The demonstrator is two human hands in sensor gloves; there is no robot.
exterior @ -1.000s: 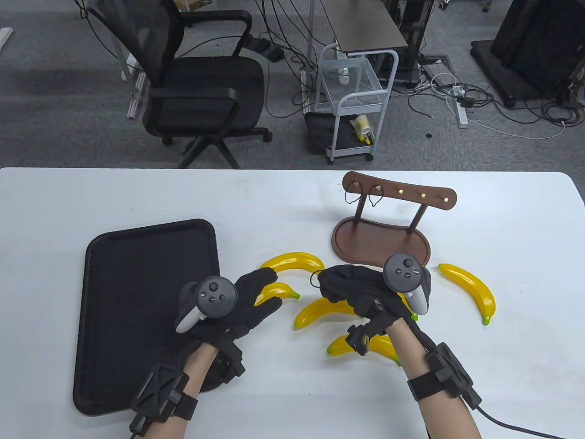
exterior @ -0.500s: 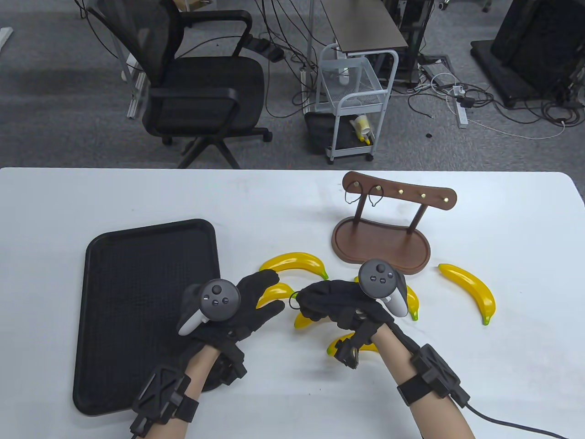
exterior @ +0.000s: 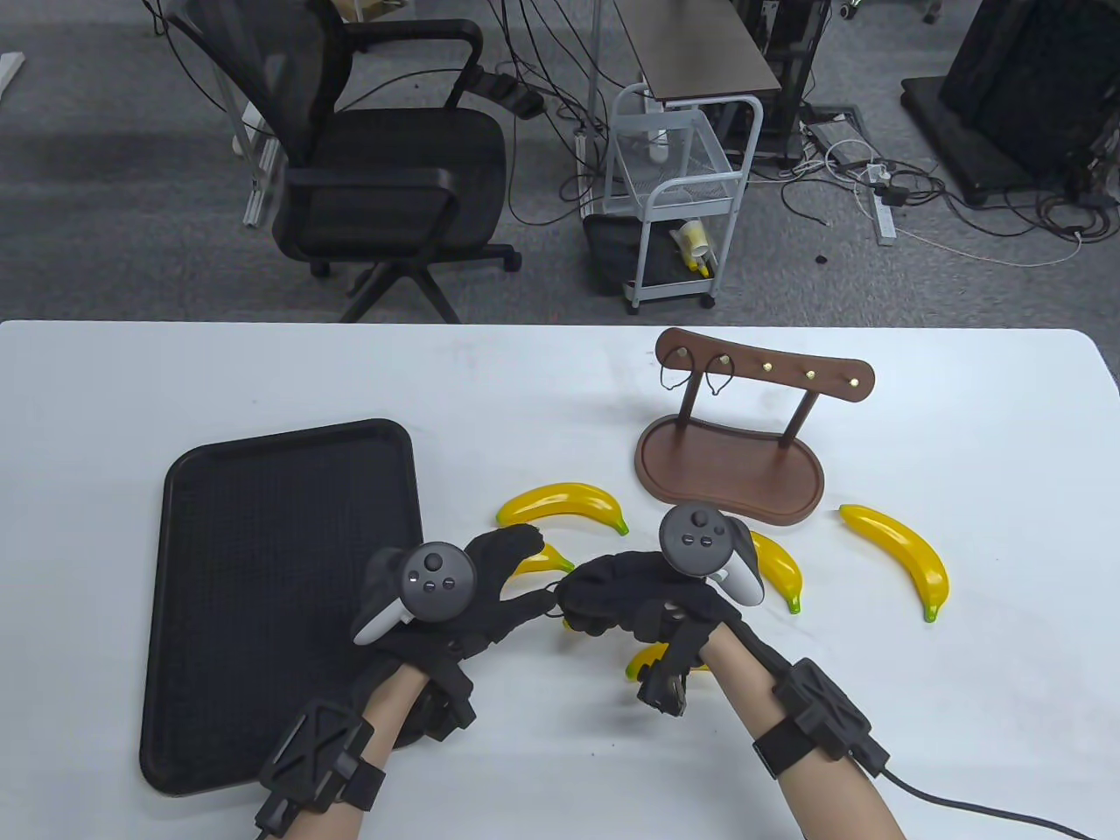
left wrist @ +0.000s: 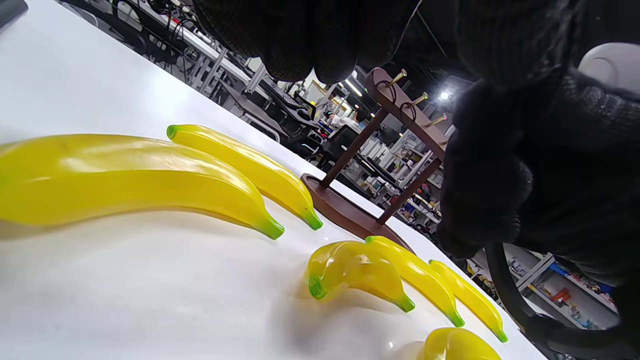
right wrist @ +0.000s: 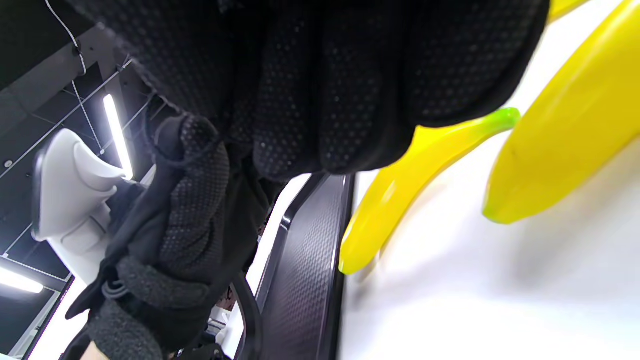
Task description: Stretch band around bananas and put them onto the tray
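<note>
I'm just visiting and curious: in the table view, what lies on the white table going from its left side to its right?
Black tray → left hand → right hand → wooden hook stand → lone banana at far right.

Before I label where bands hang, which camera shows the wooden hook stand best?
The table view: the whole wooden hook stand shows, base, posts, and bar with two bands on the left hooks. The left wrist view catches it from low down, partly behind the left hand. The right wrist view misses it.

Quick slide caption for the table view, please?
Both hands meet over loose bananas, beside the black tray.
</note>
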